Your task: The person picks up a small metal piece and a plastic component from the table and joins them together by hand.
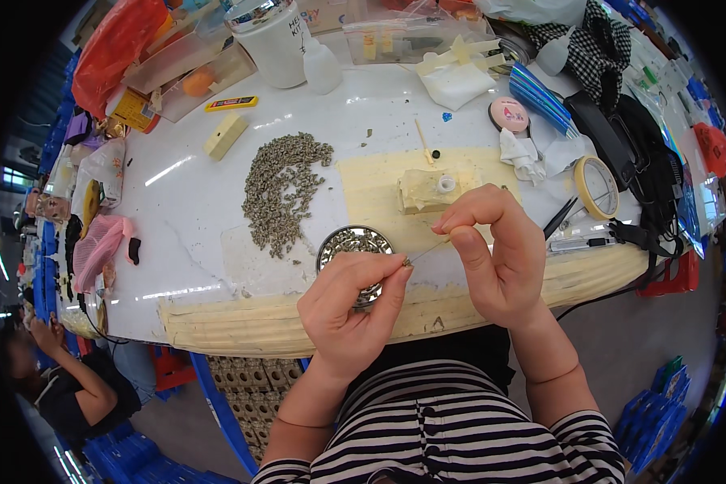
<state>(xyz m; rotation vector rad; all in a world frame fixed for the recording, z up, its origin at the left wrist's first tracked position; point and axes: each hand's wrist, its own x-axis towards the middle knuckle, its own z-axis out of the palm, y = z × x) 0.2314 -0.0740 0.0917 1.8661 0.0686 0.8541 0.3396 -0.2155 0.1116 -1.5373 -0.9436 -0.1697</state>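
Observation:
My left hand (343, 302) is closed, pinching a small metallic piece (407, 262) between thumb and forefinger. Facing it, my right hand (500, 262) pinches a thin needle-like rod (431, 249) whose far end reaches the piece; its exact kind is too fine to make out. Under my left hand, partly hidden, sits a round metal dish (322, 252) with many small metal parts in it. A large heap of similar parts (278, 194) lies loose to the left. Just beyond my right fingertips stands a tape-covered block (415, 194) with a small white ring (446, 185) on top.
Masking tape (315, 324) covers the table's front edge. Right of my hand lie black tweezers (560, 219), a tape roll (596, 188) and a black bag (629, 145). A white canister (270, 48) and a squeeze bottle (323, 68) stand behind. Another person (81, 395) sits lower left.

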